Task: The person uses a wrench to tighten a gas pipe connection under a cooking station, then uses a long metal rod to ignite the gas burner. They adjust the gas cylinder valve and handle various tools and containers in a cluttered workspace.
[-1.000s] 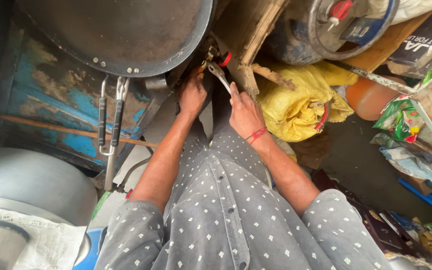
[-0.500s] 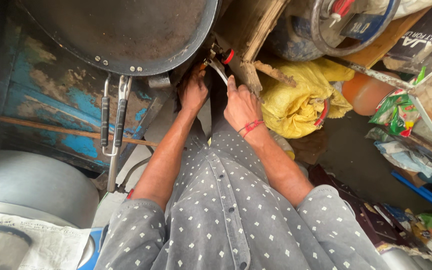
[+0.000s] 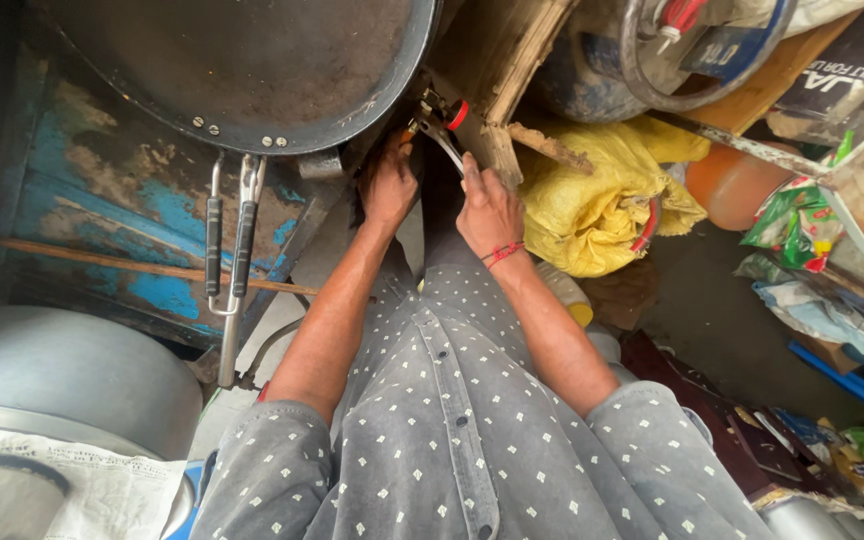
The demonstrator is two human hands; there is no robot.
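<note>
Right hand (image 3: 489,208), with a red thread at the wrist, is wrapped around the handles of a pair of pliers (image 3: 439,128), whose nose points up and away just above the knuckles, beside the wooden crate (image 3: 512,60). Left hand (image 3: 389,186) sits just beside it, fingers curled into the dark gap under the rim of the big dark pan (image 3: 252,60); what it grips, I cannot tell. A yellow sack (image 3: 592,200) lies to the right, near the right hand.

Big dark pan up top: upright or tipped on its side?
Tipped. The pan shows its round face to the camera, its handle hanging below the rim.
</note>
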